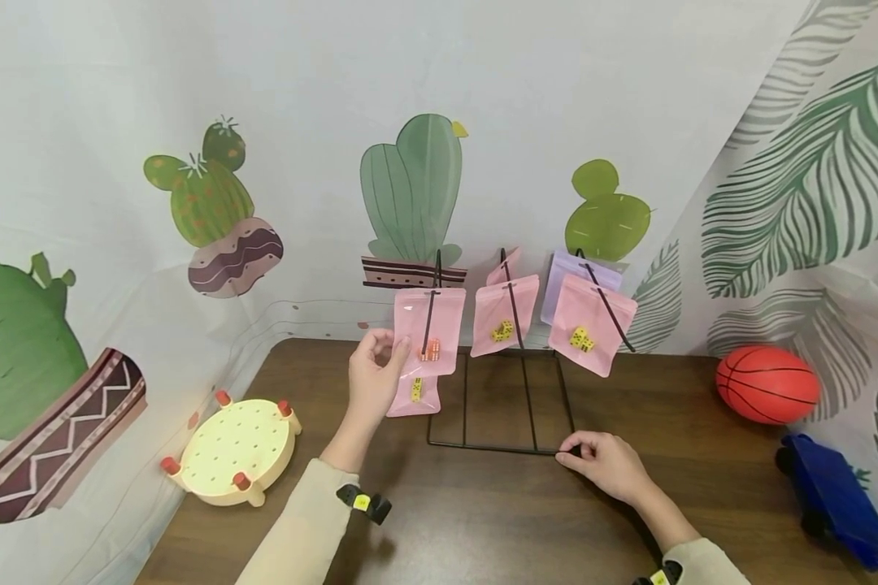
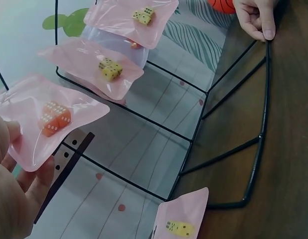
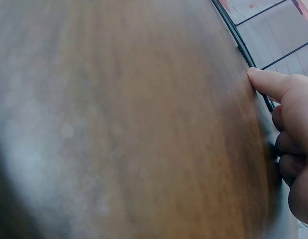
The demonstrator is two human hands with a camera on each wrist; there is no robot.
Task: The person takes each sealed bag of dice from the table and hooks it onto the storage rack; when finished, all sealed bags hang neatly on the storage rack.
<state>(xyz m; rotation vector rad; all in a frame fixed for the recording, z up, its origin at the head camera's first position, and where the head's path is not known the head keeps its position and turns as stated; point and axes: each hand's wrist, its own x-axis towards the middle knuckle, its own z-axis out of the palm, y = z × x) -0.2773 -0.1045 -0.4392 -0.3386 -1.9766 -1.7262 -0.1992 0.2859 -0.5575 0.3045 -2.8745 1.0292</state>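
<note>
At the left, my left hand (image 1: 371, 374) pinches the edge of a pink pouch (image 1: 445, 313) with orange dice inside. That pouch hangs on the left hook of a black wire rack (image 1: 483, 448). Below it shows another pink pouch (image 1: 404, 405) with yellow dice. A pink pouch (image 1: 488, 307) hangs from the middle hook and one more pink pouch (image 1: 600, 321) from the right hook, both with yellow dice. Behind the latter is a purple pouch (image 1: 558, 280), partly hidden. My right hand (image 1: 607, 465) grips the front right corner of the rack's base, thumb and index finger on the wire.
On the wooden table (image 1: 468, 520), a round cream pegboard (image 1: 237, 447) with red-tipped legs stands at the left. A red ball (image 1: 768, 383) and a blue toy cart (image 1: 837, 496) are at the right. A cactus-print cloth (image 1: 315, 81) hangs behind the rack.
</note>
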